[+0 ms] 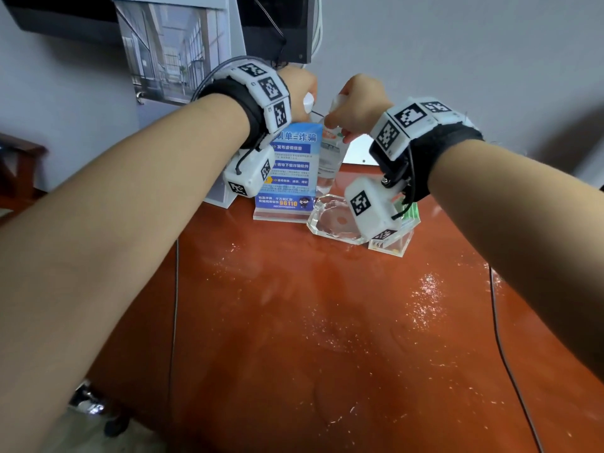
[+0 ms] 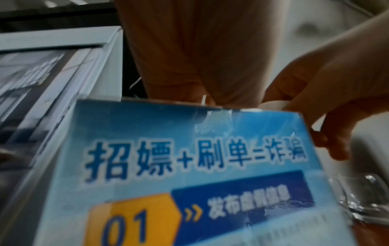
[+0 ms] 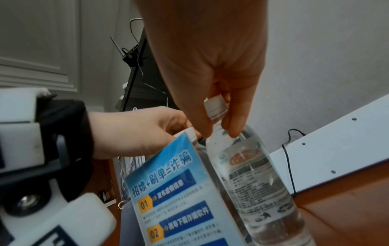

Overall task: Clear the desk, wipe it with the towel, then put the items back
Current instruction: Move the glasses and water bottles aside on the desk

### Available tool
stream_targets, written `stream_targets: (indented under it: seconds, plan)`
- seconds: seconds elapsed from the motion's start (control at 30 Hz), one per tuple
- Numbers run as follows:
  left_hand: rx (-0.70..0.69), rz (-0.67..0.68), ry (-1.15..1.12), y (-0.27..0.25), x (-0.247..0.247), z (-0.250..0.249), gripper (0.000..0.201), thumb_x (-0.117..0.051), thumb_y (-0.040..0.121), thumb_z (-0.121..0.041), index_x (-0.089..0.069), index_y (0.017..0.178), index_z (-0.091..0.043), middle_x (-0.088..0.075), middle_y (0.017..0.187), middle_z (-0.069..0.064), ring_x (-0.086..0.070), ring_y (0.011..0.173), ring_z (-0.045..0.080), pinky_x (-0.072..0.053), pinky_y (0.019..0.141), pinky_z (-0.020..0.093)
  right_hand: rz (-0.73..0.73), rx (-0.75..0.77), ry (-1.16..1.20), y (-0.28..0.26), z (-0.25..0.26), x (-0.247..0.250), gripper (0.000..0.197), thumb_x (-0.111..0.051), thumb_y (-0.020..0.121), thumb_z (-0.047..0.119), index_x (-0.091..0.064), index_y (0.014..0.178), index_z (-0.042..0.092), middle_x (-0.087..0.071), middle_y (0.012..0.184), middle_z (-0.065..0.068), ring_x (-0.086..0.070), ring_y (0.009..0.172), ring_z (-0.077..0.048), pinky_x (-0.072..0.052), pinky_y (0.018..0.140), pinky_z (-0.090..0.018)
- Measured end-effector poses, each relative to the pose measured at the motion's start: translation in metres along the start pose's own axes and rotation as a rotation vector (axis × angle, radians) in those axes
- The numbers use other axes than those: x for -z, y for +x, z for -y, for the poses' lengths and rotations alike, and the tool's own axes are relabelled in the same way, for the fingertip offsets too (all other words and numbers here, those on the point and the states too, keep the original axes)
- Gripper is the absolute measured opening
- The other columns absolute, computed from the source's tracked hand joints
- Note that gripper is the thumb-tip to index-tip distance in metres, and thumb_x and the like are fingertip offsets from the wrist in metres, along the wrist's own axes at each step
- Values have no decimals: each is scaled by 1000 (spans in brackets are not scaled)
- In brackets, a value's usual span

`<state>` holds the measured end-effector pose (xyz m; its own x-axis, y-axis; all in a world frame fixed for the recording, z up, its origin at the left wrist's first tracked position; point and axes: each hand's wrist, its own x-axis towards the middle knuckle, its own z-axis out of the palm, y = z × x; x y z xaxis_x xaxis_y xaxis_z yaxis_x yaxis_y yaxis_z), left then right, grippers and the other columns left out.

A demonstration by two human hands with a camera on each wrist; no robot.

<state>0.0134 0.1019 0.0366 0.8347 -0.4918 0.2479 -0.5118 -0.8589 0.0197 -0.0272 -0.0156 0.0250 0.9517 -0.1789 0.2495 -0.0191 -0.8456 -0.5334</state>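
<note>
One clear water bottle (image 3: pixel 250 174), white cap, printed label, right hand (image 3: pixel 210 69) gripping neck

Head view above — wrists close, sign (image 2: pixel 189 166) shared

An office or reception: red wooden desk (image 1: pixel 294 322), fraud-warning sign stand (image 1: pixel 287 171), monitor (image 1: pixel 277 24) behind.

the reddish desk (image 1: pixel 294 338) is carrying a blue sign (image 1: pixel 287 171), a glass ashtray (image 1: pixel 333 222) beside it, and scattered wet droplets (image 1: pixel 425 299).
</note>
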Motion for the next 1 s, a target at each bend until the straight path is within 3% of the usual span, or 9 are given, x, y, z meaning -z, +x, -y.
stream_targets:
  seconds: [0.13, 0.23, 0.37, 0.4, 0.53, 0.67, 0.77, 0.9, 1.0]
  plan:
    - [-40, -36, 41, -2, 10, -10, 18, -61, 82, -6, -59, 100, 0, -53, 93, 21, -52, 83, 30, -44, 73, 38, -49, 47, -64, -3, -9, 2, 8, -57, 86, 11, -49, 87, 8, -59, 95, -13, -64, 96, -32, -55, 70, -35]
    - [-87, -91, 59, -2, 23, -19, 35, -58, 84, -5, -51, 118, 0, -51, 120, 21, -52, 108, 37, -43, 86, 42, -131, 65, -144, -3, -13, 10, 17, -48, 89, 9, -45, 73, 7, -52, 86, -10, -64, 95, -32, -34, 49, -23]
    - [-216, -141, 98, -4, 34, -37, 34, -53, 87, -8, -47, 120, -4, -45, 124, 19, -51, 105, 39, -39, 84, 43, -228, 31, -158, -3, -22, 30, 33, -48, 81, 8, -29, 56, 14, -49, 36, -2, -53, 76, -26, -40, 52, -25]
    - [-237, -156, 86, -5, 37, -42, 33, -52, 87, -9, -47, 120, -3, -44, 124, 18, -52, 103, 39, -40, 83, 43, -249, 29, -154, -4, -25, 37, 33, -49, 80, 8, -28, 56, 15, -49, 37, 1, -48, 74, -26, -42, 54, -25]
    - [-300, -196, 52, -6, 46, -64, 32, -52, 88, -10, -47, 119, -3, -46, 123, 18, -53, 102, 37, -41, 81, 41, -298, 57, -212, -15, -38, 61, 39, -49, 82, 7, -20, 56, 13, -33, 86, -14, -31, 78, -22, -28, 57, -24]
    - [-338, -215, 72, -5, 48, -95, 33, -52, 87, -8, -47, 119, -4, -45, 124, 16, -54, 99, 37, -35, 72, 36, -323, 11, -224, -26, -55, 83, 38, -48, 82, 6, -22, 56, 14, -36, 80, -14, -34, 75, -22, -25, 49, -22]
    - [-350, -227, 109, -2, 47, -114, 33, -52, 87, -8, -47, 120, -4, -44, 125, 16, -54, 98, 39, -34, 70, 36, -347, -52, -196, -39, -71, 100, 33, -51, 79, 7, -28, 57, 15, -46, 83, -14, -45, 71, -27, -39, 62, -26]
    - [-387, -218, 144, 1, 43, -137, 31, -51, 88, -7, -48, 118, -4, -44, 123, 18, -55, 96, 40, -39, 73, 41, -342, -130, -245, -56, -94, 123, 27, -52, 76, 8, -36, 56, 15, -52, 36, 14, -52, 71, -25, -50, 73, -28]
    - [-412, -210, 155, 1, 41, -154, 31, -49, 88, -7, -47, 119, -3, -44, 124, 19, -56, 98, 42, -44, 79, 48, -374, -149, -287, -70, -113, 141, 27, -50, 78, 6, -36, 55, 14, -51, 45, -8, -50, 74, -25, -50, 77, -30]
